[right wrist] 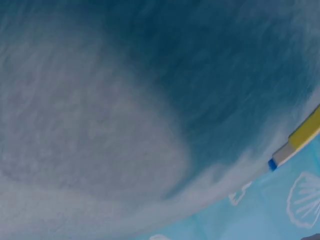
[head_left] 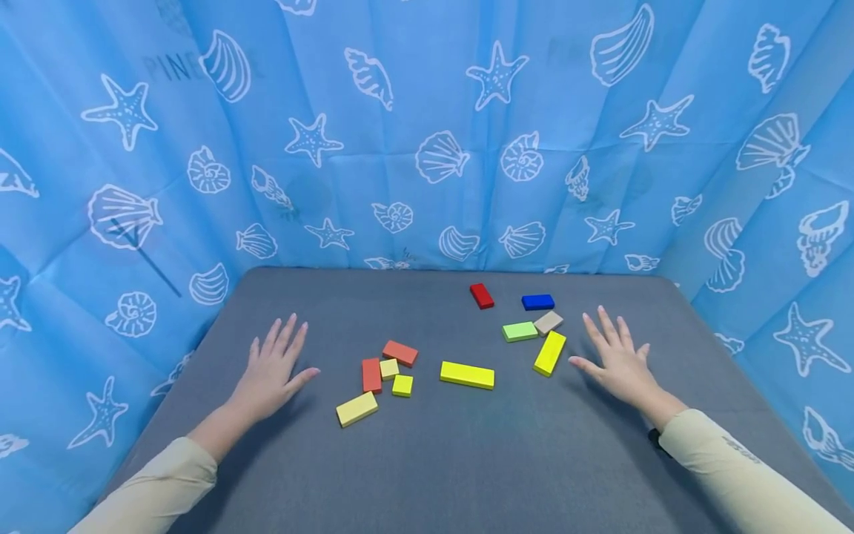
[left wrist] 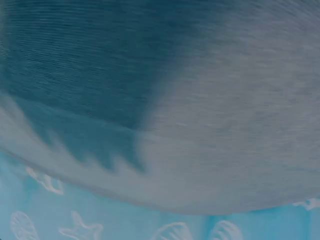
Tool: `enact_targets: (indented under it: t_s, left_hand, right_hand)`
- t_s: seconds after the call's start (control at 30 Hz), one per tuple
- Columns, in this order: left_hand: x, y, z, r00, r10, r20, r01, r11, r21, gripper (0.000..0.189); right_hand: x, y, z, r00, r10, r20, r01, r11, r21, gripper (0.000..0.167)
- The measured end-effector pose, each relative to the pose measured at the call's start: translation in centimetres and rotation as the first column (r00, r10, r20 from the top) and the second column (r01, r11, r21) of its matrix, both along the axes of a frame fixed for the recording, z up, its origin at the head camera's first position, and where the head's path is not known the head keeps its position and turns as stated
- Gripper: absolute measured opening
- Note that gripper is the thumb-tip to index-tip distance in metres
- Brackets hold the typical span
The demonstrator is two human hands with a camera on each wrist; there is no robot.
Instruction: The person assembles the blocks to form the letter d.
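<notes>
My left hand [head_left: 272, 376] is held over the left of the grey table with fingers spread, holding nothing. To its right lie a pale yellow block [head_left: 356, 409], two orange-red blocks [head_left: 371, 376] and two small yellow blocks [head_left: 402, 386]. My right hand [head_left: 617, 365], fingers also spread and holding nothing, is over the right side. Nearest to it is a bright yellow block [head_left: 550, 354], then a tan block [head_left: 548, 322], a light green block [head_left: 520, 331] and a blue block [head_left: 537, 302]. Only the hands' shadows show in the wrist views.
A long yellow block [head_left: 467, 375] lies mid-table between the two groups. Farther back is a red block [head_left: 482, 296]. A blue curtain [head_left: 414, 111] with white shells and starfish hangs behind and beside the grey table [head_left: 427, 475].
</notes>
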State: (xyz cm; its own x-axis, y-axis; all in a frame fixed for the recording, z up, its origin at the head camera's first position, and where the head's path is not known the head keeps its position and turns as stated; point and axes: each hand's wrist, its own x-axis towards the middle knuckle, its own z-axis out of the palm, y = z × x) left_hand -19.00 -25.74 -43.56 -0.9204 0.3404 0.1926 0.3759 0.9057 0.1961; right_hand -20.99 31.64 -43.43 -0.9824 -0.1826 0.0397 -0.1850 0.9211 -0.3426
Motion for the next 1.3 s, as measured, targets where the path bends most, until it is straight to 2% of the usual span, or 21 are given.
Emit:
enact_targets:
  t_s: [0.37,0.53,0.73,1.0,1.13,1.3]
  left_hand:
    - [0.7,4.7,-0.1,0.984,-0.178,0.0,0.178,0.984,-0.001,0.079]
    - [1.0,7.1,-0.2,0.966,-0.258,0.023,0.258,0.966,-0.023,0.078]
    - [1.3,9.9,-0.1,0.934,-0.355,0.038,0.356,0.933,-0.044,0.075]
    - [1.4,13.4,-0.5,0.894,-0.44,0.084,0.447,0.89,-0.089,0.074]
    - [1.2,15.0,-0.9,0.881,-0.459,0.116,0.471,0.874,-0.122,0.073]
    - [0.6,16.8,-1.4,0.872,-0.471,0.134,0.486,0.865,-0.121,0.072]
  right_hand:
    - [0.5,-1.8,-0.9,0.997,0.061,0.051,-0.06,0.998,-0.031,0.089]
    - [0.7,-2.2,-1.2,0.994,0.1,0.045,-0.099,0.995,-0.02,0.086]
    - [0.7,-2.6,-1.6,0.991,0.119,0.053,-0.118,0.993,-0.014,0.082]
    - [0.6,-2.7,-1.9,0.988,0.121,0.09,-0.118,0.992,-0.04,0.079]
    - [0.3,-2.8,-1.9,0.985,0.125,0.116,-0.121,0.992,-0.038,0.077]
    - [-0.2,-2.9,-1.8,0.982,0.127,0.14,-0.124,0.992,-0.028,0.078]
